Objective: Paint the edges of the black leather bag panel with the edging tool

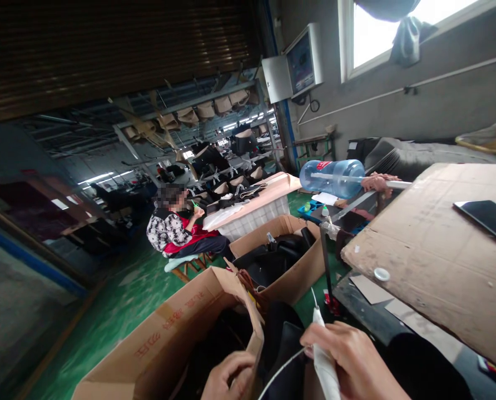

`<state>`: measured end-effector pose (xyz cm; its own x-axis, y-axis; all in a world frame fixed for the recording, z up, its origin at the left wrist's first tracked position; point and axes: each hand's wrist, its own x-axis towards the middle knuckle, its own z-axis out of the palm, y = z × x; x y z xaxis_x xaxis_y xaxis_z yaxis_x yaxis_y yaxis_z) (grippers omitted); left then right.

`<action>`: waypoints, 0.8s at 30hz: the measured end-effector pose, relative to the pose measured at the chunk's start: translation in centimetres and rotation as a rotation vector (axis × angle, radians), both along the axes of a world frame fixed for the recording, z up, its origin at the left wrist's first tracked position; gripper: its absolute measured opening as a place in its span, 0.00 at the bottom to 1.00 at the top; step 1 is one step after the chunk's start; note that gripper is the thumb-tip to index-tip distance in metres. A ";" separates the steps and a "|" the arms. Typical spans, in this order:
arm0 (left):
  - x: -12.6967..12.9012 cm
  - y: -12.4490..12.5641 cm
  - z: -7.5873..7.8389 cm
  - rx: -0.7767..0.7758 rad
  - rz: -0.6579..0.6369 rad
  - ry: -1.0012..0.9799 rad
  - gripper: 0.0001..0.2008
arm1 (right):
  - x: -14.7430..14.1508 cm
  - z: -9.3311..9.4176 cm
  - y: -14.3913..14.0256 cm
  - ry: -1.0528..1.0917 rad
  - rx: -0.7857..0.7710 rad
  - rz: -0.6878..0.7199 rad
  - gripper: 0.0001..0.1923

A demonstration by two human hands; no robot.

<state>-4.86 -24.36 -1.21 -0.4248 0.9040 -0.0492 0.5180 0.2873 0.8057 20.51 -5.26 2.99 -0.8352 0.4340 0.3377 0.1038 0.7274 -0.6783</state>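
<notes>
Tool: a slim handle wrapped in white with a thin metal point, held in the air between the near carton's right rim and the surface's left corner, its tip upward.
Right hand: this hand has its grip closed around the white handle, thumb and fingers pinching it.
Cord: a white strand runs from the right fingertips down and leftward, out of view at the bottom.
Left hand: this hand, fingers curled, is at the near carton's right rim; whether its grip pinches anything, I cannot tell.
Near carton: a cardboard box with red writing on its side, dark material inside.
Far carton: another box, just beyond, filled with black pieces.
Surface: a cardboard-covered top at right; a small white cap lies near its left corner, a dark tablet-like device toward the right.
Bottle: a large clear blue one on its side, beyond the surface's far-left edge.
Co-worker: a person seated on a stool, holding something green.
</notes>
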 end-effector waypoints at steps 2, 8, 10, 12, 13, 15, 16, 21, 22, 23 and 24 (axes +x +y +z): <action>0.3 2.0 1.0 0.103 -0.077 -0.097 0.28 | -0.2 0.2 0.0 0.015 -0.007 -0.009 0.17; 4.0 7.4 3.2 0.232 -0.342 -0.370 0.33 | 0.2 -0.9 1.0 0.019 -0.056 -0.107 0.13; 5.3 8.8 3.0 0.215 -0.348 -0.426 0.33 | 0.4 -1.6 1.6 0.018 -0.076 -0.145 0.12; 6.4 10.0 2.4 0.191 -0.321 -0.495 0.32 | 0.5 -2.3 2.0 0.014 -0.084 -0.164 0.11; 6.9 10.5 1.9 0.182 -0.311 -0.536 0.31 | 0.5 -2.5 2.2 0.015 -0.085 -0.169 0.10; 7.5 11.3 1.1 0.182 -0.301 -0.601 0.31 | 0.4 -2.9 2.3 0.017 -0.082 -0.172 0.10; 7.7 11.6 0.9 0.184 -0.302 -0.614 0.32 | 0.4 -3.0 2.3 0.021 -0.079 -0.179 0.10; 7.1 11.8 2.7 0.152 -0.436 -0.586 0.39 | 0.1 -3.1 2.4 0.080 -0.117 -0.199 0.07; 7.0 11.7 3.4 0.146 -0.475 -0.586 0.40 | 0.0 -3.2 2.4 0.091 -0.137 -0.193 0.07; 6.9 11.7 4.1 0.146 -0.511 -0.586 0.41 | -0.1 -3.2 2.5 0.099 -0.152 -0.186 0.08; 7.0 11.7 4.5 0.146 -0.537 -0.579 0.41 | -0.2 -3.2 2.5 0.108 -0.160 -0.189 0.09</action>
